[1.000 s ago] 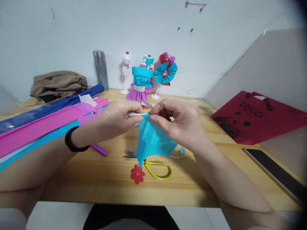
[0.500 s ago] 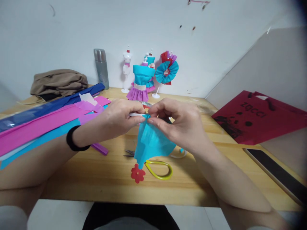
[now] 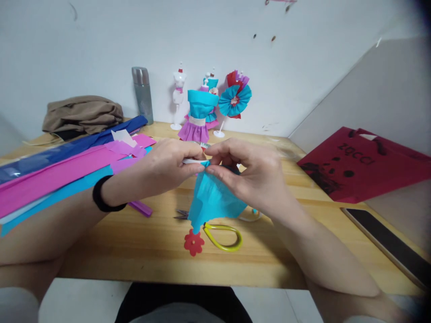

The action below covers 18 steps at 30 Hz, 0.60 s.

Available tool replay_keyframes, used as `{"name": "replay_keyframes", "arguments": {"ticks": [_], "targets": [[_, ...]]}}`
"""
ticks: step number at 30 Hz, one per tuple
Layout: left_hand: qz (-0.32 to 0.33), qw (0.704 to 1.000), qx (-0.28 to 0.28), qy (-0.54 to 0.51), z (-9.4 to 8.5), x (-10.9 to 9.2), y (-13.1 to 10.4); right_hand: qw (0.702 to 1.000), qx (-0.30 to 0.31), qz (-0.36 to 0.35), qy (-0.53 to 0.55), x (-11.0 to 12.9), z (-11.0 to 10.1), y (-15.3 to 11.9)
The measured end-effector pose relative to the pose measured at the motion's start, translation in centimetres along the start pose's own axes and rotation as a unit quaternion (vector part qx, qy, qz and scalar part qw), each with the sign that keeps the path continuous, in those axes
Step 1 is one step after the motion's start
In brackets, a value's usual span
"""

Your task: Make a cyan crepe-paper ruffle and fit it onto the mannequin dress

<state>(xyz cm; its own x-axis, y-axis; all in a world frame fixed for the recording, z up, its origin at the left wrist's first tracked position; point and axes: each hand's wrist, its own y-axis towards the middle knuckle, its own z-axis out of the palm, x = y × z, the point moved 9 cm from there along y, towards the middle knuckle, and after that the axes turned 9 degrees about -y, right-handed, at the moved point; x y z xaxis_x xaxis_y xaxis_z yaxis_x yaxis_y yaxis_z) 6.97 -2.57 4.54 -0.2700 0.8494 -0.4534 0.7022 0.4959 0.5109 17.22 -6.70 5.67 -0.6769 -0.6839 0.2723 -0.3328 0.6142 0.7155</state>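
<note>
A piece of turquoise crepe paper [image 3: 217, 197] hangs gathered at its top edge between my two hands. My left hand [image 3: 168, 163] pinches a thin white strip [image 3: 193, 161] where it meets the paper. Thumb and fingers of my right hand [image 3: 247, 168] are closed on the paper's upper edge, close beside the left fingertips. Beneath the paper lie scissors with a yellow handle [image 3: 224, 244], their blades partly covered. A red paper flower [image 3: 194, 242] rests by the paper's lower tip.
Crepe paper strips [image 3: 67, 166] lie at the left, with a brown cloth [image 3: 82, 114] behind. A bottle [image 3: 143, 96] and small dress forms [image 3: 198, 110] stand along the wall. At the right are a red bag [image 3: 363, 166] and a phone [image 3: 387, 244].
The fingers have shifted slightly at the gathered edge, and the paper's lower tip has risen a little. Both hands keep their hold.
</note>
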Motion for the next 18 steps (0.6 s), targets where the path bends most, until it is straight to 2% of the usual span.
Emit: {"name": "replay_keyframes", "arguments": {"ticks": [12,18], "targets": [[-0.034,0.999,0.015,0.008,0.09,0.21,-0.04,1.0,0.009,0.003,-0.01,-0.03,0.12,-0.04],[-0.024,1.0,0.011,-0.002,0.07,0.1,-0.12,1.0,0.007,-0.002,-0.014,-0.1,0.03,-0.02]]}}
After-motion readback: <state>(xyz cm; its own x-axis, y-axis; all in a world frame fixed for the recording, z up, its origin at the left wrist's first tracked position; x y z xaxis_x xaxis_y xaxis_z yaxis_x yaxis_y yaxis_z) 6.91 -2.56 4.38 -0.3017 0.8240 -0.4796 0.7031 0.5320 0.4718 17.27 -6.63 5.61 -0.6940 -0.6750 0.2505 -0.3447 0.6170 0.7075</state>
